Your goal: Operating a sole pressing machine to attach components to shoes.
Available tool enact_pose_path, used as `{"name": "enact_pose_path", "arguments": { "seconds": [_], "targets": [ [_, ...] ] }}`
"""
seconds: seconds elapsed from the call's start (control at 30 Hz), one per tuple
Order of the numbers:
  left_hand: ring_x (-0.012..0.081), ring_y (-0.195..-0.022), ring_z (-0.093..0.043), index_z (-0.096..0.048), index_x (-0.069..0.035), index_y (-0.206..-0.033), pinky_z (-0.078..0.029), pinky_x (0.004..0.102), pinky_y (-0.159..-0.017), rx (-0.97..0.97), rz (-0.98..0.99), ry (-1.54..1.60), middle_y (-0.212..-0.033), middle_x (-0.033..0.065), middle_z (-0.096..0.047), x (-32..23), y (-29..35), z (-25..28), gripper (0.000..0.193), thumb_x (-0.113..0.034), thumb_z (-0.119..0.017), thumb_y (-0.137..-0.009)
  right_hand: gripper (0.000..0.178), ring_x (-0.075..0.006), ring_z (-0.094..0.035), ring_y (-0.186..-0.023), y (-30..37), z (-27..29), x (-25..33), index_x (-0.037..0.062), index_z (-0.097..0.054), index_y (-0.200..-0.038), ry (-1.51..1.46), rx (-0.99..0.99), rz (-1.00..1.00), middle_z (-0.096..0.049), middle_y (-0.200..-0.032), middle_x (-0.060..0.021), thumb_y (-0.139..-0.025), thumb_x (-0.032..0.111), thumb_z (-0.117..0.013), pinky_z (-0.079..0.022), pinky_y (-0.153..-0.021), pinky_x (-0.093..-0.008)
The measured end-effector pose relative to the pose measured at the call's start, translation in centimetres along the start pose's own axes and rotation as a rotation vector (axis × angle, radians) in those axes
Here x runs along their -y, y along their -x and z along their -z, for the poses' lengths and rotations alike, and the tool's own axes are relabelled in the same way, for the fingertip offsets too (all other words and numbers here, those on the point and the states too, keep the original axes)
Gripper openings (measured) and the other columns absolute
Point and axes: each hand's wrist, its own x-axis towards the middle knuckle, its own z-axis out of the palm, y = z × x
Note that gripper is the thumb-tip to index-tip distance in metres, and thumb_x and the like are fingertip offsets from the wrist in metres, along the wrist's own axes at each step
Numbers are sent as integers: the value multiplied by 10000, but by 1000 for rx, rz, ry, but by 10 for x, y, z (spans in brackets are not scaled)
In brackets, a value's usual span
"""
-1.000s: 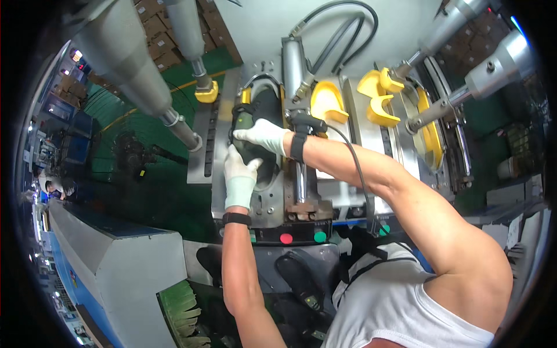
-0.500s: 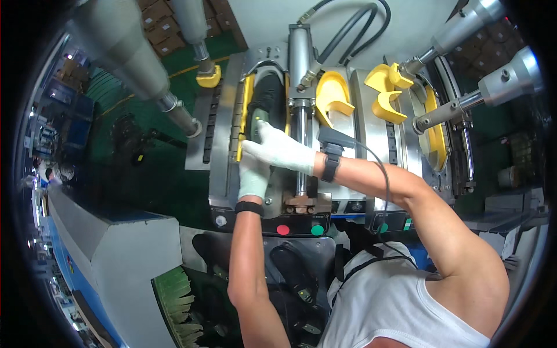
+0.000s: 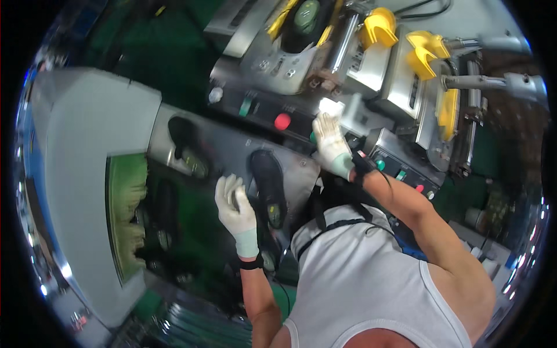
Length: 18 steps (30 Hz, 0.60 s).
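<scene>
My left hand [image 3: 235,210], in a white glove, hovers over the dark shoes with its fingers loosely bent and nothing seen in it. Beside it, to the right, a black shoe [image 3: 267,185] lies on the metal shelf [image 3: 223,148]. Another black shoe [image 3: 187,145] rests further left on the same shelf. My right hand [image 3: 331,142], also gloved, has its fingers stretched out at the front of the machine's control panel [image 3: 264,116], partly over a green button. Further back, a dark shoe [image 3: 306,22] sits in the press station between yellow pads; its far end is cut off.
A red button [image 3: 282,121] is on the panel. Yellow curved pads [image 3: 380,28] and metal cylinders [image 3: 487,84] stand at the back right. At left, a grey machine housing [image 3: 87,133] has a green fringed opening [image 3: 126,214]. More dark shoes [image 3: 165,211] lie below the shelf.
Both hands have left the shoe in the press, which stays there. My left hand came down over the lower shoes; my right moved to the panel. The view has turned and dropped.
</scene>
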Motion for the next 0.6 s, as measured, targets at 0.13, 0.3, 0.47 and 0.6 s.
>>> {"name": "enact_pose_path", "arguments": {
  "seconds": [0.13, 0.3, 0.47, 0.6],
  "targets": [
    [235, -1093, -658, -436, 60, -1434, -545, 344, -952, -321, 315, -57, -1288, 209, -630, 66, 119, 100, 449, -44, -571, -1018, 944, -505, -201, -1519, 2, 10, 12, -115, -273, -1525, -124, 11, 25, -258, -1596, -351, -753, 130, -757, -147, -1261, -578],
    [218, -1066, -656, -461, 58, -1413, -525, 314, -950, -543, 426, -167, -1252, 179, -658, 83, 228, 143, 445, -77, -598, -1012, 886, -465, -215, -1533, 40, 24, 39, -78, -274, -1553, -401, -191, 131, -236, -1625, -328, -861, 206, -750, -198, -1258, -525],
    [237, -1113, -657, -513, 64, -1374, -489, 355, -1030, -596, 469, -236, -1219, 177, -686, 107, 324, 110, 436, -114, -629, -993, 804, -380, -393, -1475, 99, -4, 85, -54, -336, -1538, -990, 137, 33, -379, -1580, -292, -930, 314, -710, -324, -1208, -413],
    [255, -1121, -677, -542, 62, -1350, -497, 361, -1026, -535, 515, -296, -1196, 171, -708, 109, 370, 70, 434, -162, -642, -992, 786, -378, -454, -1433, 125, -38, 109, -67, -359, -1526, -1026, 411, -149, -475, -1514, -290, -933, 301, -719, -345, -1193, -399]
  ]
}}
